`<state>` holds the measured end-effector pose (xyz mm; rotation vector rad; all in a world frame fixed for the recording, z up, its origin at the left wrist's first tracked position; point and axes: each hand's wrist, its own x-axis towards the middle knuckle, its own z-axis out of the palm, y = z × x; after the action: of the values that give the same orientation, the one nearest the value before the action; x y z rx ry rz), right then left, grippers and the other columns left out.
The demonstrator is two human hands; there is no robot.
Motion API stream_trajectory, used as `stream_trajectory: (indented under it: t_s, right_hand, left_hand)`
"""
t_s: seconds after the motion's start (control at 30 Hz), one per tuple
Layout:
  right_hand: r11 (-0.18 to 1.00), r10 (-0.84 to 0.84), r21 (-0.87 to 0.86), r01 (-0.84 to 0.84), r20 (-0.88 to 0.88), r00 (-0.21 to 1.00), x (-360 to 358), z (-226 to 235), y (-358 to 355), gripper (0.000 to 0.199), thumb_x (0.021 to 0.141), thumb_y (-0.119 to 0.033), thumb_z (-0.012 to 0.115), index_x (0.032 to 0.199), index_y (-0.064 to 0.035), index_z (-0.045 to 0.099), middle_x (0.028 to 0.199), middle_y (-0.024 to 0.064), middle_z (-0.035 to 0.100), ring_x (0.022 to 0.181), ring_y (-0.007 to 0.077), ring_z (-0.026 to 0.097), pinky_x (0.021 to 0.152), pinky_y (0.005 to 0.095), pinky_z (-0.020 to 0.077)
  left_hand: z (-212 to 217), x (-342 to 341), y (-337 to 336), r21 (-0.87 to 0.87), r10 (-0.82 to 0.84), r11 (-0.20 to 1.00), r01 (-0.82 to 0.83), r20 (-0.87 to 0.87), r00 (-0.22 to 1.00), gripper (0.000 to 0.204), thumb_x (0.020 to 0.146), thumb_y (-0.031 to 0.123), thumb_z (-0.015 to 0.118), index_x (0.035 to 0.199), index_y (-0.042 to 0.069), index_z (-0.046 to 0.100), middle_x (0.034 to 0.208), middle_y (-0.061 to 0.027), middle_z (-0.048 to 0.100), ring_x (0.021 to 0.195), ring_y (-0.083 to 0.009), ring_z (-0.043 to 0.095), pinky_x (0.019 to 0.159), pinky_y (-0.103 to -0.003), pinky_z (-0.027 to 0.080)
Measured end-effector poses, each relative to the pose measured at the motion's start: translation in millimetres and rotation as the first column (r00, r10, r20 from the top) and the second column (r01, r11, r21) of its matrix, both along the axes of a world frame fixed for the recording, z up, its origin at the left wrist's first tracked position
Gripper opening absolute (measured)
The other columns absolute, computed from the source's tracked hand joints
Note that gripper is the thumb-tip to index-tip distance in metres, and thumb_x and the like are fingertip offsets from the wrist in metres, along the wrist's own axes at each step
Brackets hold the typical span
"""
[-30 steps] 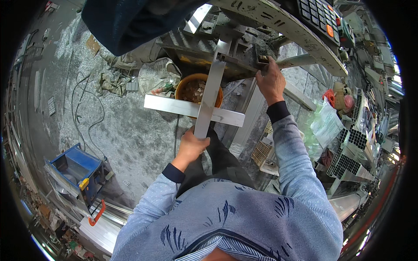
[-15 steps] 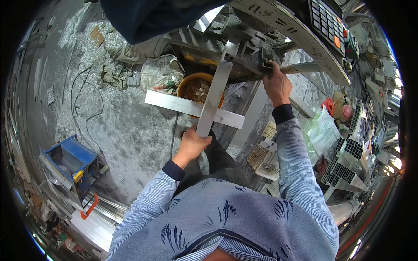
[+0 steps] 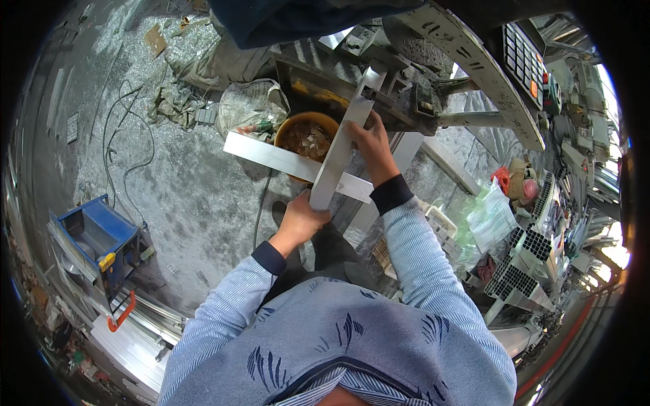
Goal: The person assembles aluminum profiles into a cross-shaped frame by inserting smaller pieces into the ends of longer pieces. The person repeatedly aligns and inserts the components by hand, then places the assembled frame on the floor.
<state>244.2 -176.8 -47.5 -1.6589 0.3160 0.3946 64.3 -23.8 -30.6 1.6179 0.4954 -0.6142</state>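
Yellow bucket [image 3: 323, 120] below crossed bars [image 3: 334, 162]

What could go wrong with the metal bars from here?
The crossbar, which neither hand appears to hold, might slip or swing if it isn't firmly joined to the long bar; I can't tell whether it is. It could then knock the yellow bucket below. The left hand and right hand are bare against the long bar, so a sharp edge could nick them.
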Motion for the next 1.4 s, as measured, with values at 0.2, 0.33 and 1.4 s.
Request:
stream_trajectory:
  t_s: [0.2, 0.33, 1.4]
  right_hand:
    - [0.911, 0.068, 0.405, 0.073, -0.322, 0.944, 8.9, 10.3, 14.5, 0.035, 0.09, -0.022, 0.074, 0.114, -0.0016, 0.056, 0.093, 0.011, 0.067, 0.08, 0.0211, 0.068, 0.067, 0.0371, 0.0575]
    - [0.894, 0.062, 0.442, 0.071, -0.281, 0.958, 7.0, 5.4, 16.2, 0.023, 0.093, -0.023, 0.071, 0.101, -0.0029, 0.061, 0.085, 0.0082, 0.066, 0.075, 0.0199, 0.066, 0.068, 0.0364, 0.057]
    - [0.892, 0.074, 0.449, 0.06, -0.277, 0.958, 10.3, -1.4, 17.8, 0.019, 0.092, -0.019, 0.07, 0.093, -0.0029, 0.06, 0.076, 0.0073, 0.062, 0.069, 0.0221, 0.063, 0.065, 0.0374, 0.0566]
  left_hand:
    - [-7.0, -1.6, 3.9, -0.072, -0.025, 0.997, 0.023, -0.021, 0.999, 0.041, 0.08, 0.019, 0.079, 0.108, -0.004, 0.062, 0.078, -0.0118, 0.07, 0.065, -0.0177, 0.068, 0.061, -0.033, 0.054]
    - [-13.0, 3.8, 12.2, -0.079, -0.101, 0.991, 0.106, 0.065, 0.993, 0.048, 0.078, 0.025, 0.08, 0.111, -0.006, 0.062, 0.083, -0.0166, 0.073, 0.073, -0.0226, 0.073, 0.069, -0.036, 0.057]
    - [-7.1, 12.1, 4.2, -0.179, -0.024, 0.984, 0.029, 0.032, 0.999, 0.045, 0.077, 0.016, 0.076, 0.113, -0.007, 0.062, 0.087, -0.0163, 0.072, 0.072, -0.0232, 0.071, 0.067, -0.035, 0.056]
